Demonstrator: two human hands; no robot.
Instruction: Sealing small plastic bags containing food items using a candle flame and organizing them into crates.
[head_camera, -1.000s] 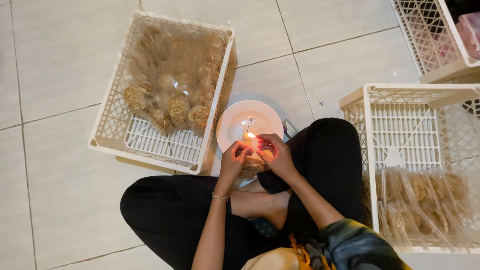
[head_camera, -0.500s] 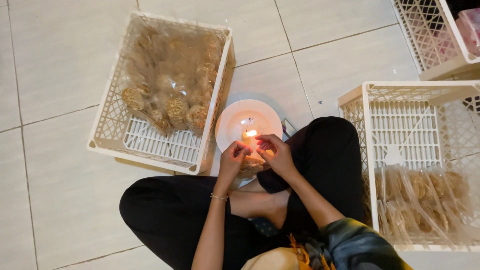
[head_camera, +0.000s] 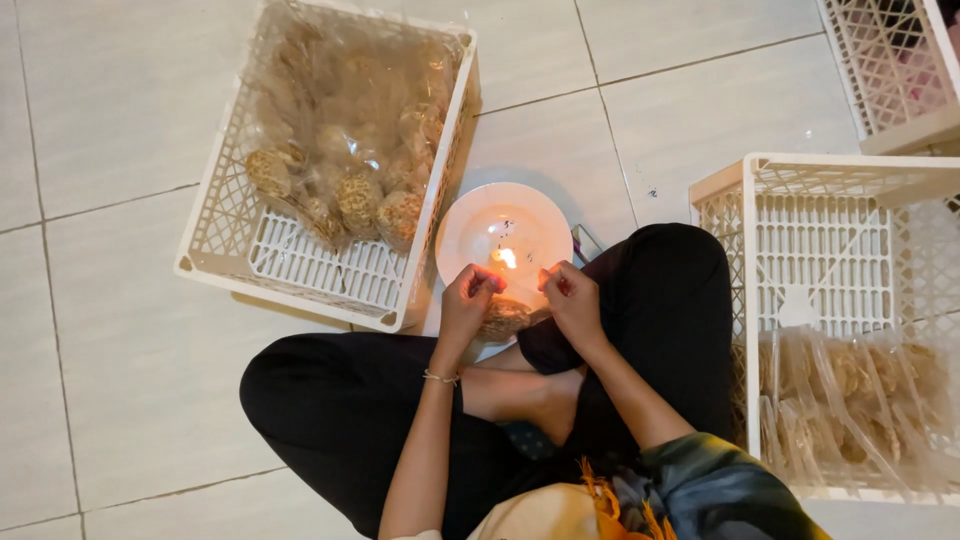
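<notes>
You are sitting with the plate lying before your knees, one crate sitting left of the plate, another crate sitting right of it

The floor is laid with large pale cream tiles, glossy, with thin dark grout lines running slightly aslant. A white lattice crate sits at ten o'clock, lined with clear plastic and part filled with bagged brown snacks. A second white crate stands at three o'clock, reaching down to four, with flat clear packets piled in its lower end. The corner of a third crate shows at one o'clock, cut by the edge. Light is warm and dim, soft shadows falling beside the crates. No walls or windows show.
</notes>
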